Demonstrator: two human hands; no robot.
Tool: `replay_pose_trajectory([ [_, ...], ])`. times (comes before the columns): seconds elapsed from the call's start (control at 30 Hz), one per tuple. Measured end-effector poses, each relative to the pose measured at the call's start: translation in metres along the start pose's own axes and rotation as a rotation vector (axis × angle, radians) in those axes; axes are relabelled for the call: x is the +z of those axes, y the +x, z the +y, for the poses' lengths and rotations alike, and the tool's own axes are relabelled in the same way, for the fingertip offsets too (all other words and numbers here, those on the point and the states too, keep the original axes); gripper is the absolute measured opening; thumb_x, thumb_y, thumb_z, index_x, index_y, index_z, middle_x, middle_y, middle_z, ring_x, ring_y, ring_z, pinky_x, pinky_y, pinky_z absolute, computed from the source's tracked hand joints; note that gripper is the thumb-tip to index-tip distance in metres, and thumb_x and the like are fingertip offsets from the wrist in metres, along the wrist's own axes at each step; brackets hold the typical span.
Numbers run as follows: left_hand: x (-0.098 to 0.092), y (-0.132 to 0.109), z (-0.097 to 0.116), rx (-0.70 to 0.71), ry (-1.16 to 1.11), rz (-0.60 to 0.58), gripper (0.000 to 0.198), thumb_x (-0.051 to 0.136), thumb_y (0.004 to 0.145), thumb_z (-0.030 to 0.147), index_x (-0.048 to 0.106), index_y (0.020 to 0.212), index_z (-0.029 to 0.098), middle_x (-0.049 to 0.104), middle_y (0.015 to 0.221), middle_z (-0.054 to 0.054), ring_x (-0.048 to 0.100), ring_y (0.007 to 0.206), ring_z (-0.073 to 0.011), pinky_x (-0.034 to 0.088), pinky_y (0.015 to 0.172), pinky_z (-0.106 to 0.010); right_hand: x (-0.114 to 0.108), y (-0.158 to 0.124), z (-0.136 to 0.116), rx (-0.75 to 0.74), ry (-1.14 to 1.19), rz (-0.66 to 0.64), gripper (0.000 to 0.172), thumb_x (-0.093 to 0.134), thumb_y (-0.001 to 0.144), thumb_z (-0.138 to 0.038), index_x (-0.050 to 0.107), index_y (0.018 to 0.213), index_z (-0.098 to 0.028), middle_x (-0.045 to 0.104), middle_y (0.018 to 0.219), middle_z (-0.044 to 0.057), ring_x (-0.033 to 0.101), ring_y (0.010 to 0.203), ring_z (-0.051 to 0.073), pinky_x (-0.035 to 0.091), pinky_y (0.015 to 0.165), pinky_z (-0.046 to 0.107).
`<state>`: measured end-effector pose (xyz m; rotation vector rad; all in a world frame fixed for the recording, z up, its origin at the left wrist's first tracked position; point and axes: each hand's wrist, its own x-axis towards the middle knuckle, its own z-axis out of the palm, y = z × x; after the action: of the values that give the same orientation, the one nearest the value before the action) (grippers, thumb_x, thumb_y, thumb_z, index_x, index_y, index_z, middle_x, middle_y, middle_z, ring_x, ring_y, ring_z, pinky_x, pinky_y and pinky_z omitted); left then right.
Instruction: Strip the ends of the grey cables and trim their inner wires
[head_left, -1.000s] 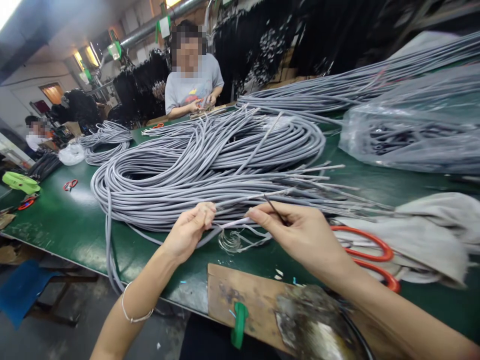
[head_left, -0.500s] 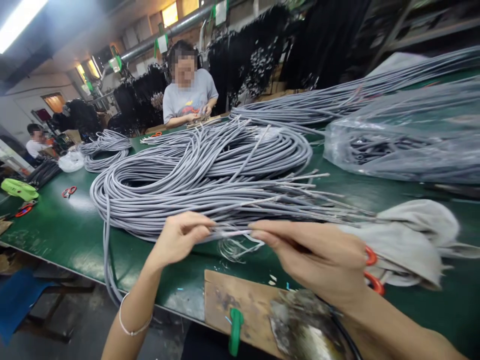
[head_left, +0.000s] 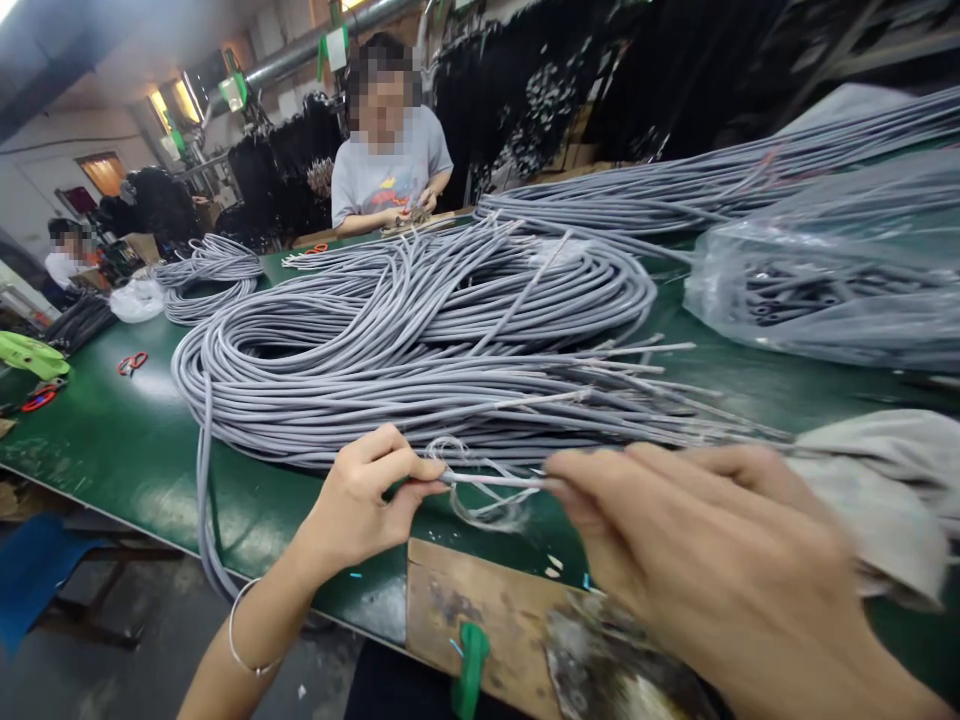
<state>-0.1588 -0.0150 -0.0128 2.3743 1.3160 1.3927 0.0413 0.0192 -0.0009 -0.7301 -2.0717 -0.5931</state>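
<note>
My left hand (head_left: 379,490) pinches a grey cable (head_left: 444,474) close to its stripped end, between thumb and fingertips. From there a white inner core (head_left: 491,482) runs straight across to my right hand (head_left: 697,560), whose thumb and forefinger are closed on its far part. Loose whitish strands (head_left: 487,515) curl around and below the core. Just behind both hands lies a big coiled bundle of grey cables (head_left: 337,390), its stripped ends pointing right. Below the hands is a stained board (head_left: 472,585) with a green clip-like piece (head_left: 470,665) at its front edge.
A pale cloth (head_left: 885,490) lies at right, below a clear plastic bag of dark parts (head_left: 810,290). Red-handled scissors (head_left: 132,363) rest on the green table (head_left: 112,420) at left. Across it, a co-worker (head_left: 390,160) handles something small. A blue stool (head_left: 41,575) stands front left.
My right hand has moved right and nearer the camera, so more of the white core shows between the hands. Orange handles that showed beside my right wrist are now out of sight.
</note>
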Motion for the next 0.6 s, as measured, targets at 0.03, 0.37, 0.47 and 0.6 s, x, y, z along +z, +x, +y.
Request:
replay_pose_trajectory([
  [0.03, 0.0005, -0.0002, 0.0001, 0.008, 0.015, 0.003, 0.009, 0.059, 0.082, 0.015, 0.066, 0.075, 0.015, 0.056, 0.067, -0.001, 0.053, 0.061, -0.0112, 0.046, 0.055, -0.022, 0.0012, -0.0007, -0.0028, -0.053, 0.012, -0.026, 0.025, 0.039, 0.092, -0.013, 0.055, 0.073, -0.021, 0.056, 0.05, -0.003, 0.05, 0.048, 0.011, 0.032, 0.057, 0.029],
  [0.37, 0.0013, 0.0004, 0.002, 0.004, 0.026, -0.007, 0.003, 0.062, 0.08, 0.011, 0.063, 0.078, 0.013, 0.055, 0.069, -0.001, 0.052, 0.063, -0.0105, 0.046, 0.058, -0.021, 0.0073, -0.0084, -0.0087, -0.099, 0.05, -0.092, 0.026, 0.038, 0.091, -0.007, 0.059, 0.08, -0.019, 0.063, 0.062, -0.002, 0.053, 0.059, 0.011, 0.03, 0.063, 0.03],
  [0.47, 0.0013, 0.0005, 0.0019, -0.006, 0.016, -0.016, 0.003, 0.061, 0.08, 0.011, 0.063, 0.078, 0.014, 0.056, 0.069, -0.001, 0.052, 0.063, -0.0108, 0.046, 0.059, -0.022, 0.0055, -0.0069, -0.0077, -0.089, 0.085, -0.103, 0.025, 0.039, 0.091, -0.009, 0.059, 0.08, -0.019, 0.064, 0.063, -0.002, 0.053, 0.059, 0.011, 0.029, 0.062, 0.031],
  [0.6, 0.0019, 0.0, 0.0012, 0.019, 0.033, -0.009, 0.003, 0.061, 0.081, 0.011, 0.062, 0.08, 0.014, 0.055, 0.069, -0.001, 0.052, 0.063, -0.0108, 0.046, 0.058, -0.021, 0.0043, -0.0074, -0.0077, -0.083, 0.098, -0.1, 0.023, 0.039, 0.091, -0.008, 0.057, 0.081, -0.018, 0.063, 0.063, -0.001, 0.053, 0.06, 0.013, 0.028, 0.063, 0.032],
])
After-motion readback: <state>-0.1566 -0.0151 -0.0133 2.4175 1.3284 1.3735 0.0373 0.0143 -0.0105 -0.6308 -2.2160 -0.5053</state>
